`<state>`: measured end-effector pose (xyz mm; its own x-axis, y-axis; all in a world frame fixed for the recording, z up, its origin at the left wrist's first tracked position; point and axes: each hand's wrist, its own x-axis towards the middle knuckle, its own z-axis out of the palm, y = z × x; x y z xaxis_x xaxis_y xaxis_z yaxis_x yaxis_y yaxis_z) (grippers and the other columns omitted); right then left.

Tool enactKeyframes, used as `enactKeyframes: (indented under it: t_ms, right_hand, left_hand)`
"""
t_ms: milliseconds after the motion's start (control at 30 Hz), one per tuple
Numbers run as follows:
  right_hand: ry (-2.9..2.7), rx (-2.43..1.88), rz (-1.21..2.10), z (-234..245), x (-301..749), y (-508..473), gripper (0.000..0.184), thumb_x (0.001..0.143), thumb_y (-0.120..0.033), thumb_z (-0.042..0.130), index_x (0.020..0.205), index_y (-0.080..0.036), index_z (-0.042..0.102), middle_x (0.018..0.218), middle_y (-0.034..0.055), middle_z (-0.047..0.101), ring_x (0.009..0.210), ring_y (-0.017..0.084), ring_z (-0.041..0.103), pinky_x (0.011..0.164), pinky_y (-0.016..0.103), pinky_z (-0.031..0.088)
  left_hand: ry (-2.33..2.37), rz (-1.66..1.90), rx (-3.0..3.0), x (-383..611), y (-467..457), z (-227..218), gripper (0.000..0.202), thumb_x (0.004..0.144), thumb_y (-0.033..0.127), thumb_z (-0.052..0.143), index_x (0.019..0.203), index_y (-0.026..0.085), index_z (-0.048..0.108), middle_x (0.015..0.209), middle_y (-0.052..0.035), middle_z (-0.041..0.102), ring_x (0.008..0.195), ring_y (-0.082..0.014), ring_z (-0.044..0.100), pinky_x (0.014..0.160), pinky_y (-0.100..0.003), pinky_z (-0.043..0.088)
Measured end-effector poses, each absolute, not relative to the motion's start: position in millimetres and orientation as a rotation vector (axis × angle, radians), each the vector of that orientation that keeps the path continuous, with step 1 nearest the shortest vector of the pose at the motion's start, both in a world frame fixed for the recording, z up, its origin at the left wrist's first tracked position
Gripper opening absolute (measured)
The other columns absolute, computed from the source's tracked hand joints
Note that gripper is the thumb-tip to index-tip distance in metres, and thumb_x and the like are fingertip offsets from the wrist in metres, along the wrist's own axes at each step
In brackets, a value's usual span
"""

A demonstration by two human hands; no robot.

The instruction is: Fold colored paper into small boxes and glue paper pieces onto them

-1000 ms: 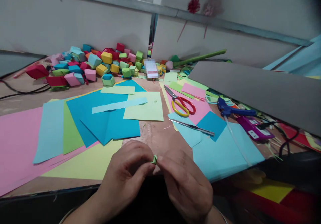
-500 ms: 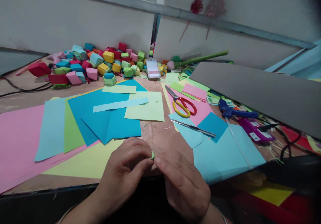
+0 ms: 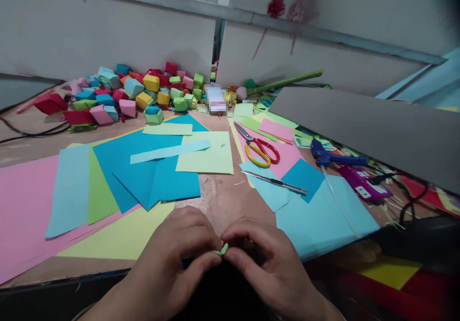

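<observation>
Between my fingertips, just above the table's front edge, is a small folded piece of green paper [image 3: 223, 250]. My left hand [image 3: 183, 254] pinches its left side between thumb and fingers. My right hand [image 3: 264, 258] pinches it from the right, with the thumb and index tips pressed together. Only a small V-shaped bit of the paper shows; the rest is hidden by the fingers. Beyond my hands lie scissors [image 3: 260, 151] with one red and one yellow handle, and a craft knife [image 3: 275, 182] on light blue paper.
Coloured sheets, such as a blue one [image 3: 143, 167] and a pink one [image 3: 25, 211], cover the left side. Many small folded paper boxes [image 3: 132, 86] are heaped against the wall. A blue glue gun [image 3: 334, 155], a purple power strip [image 3: 364, 184] and a grey board [image 3: 366, 129] are at right.
My right hand has turned from flat-fingered to a pinch on the green paper. Both hands have come slightly lower and nearer, and more of the green paper shows. The view has shifted slightly.
</observation>
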<state>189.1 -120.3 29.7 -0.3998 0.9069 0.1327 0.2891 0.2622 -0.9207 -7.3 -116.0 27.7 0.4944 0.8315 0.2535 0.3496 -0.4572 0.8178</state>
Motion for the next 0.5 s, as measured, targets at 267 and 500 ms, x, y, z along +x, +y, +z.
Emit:
enactKeyframes:
  t_ms: [267, 500]
  right_hand:
    - [-2.004, -0.984, 1.027, 32, 190, -122, 0.011, 0.085, -0.009, 0.055, 0.081, -0.018, 0.058, 0.077, 0.0002, 0.063, 0.073, 0.011, 0.058, 0.067, 0.021, 0.044]
    - [-1.849, -0.918, 0.992, 22, 179, -122, 0.013, 0.079, -0.006, 0.052, 0.074, -0.018, 0.055, 0.068, -0.0006, 0.058, 0.064, 0.011, 0.056, 0.061, 0.021, 0.043]
  left_hand:
    - [1.068, 0.778, 1.973, -7, -117, 27, 0.007, 0.084, 0.015, 0.059, 0.081, 0.021, 0.061, 0.081, -0.0001, 0.064, 0.08, -0.0168, 0.057, 0.069, -0.029, 0.043]
    - [1.013, 0.797, 1.909, -7, -115, 29, 0.008, 0.083, 0.016, 0.06, 0.077, 0.021, 0.059, 0.078, 0.0008, 0.064, 0.078, -0.016, 0.058, 0.068, -0.028, 0.043]
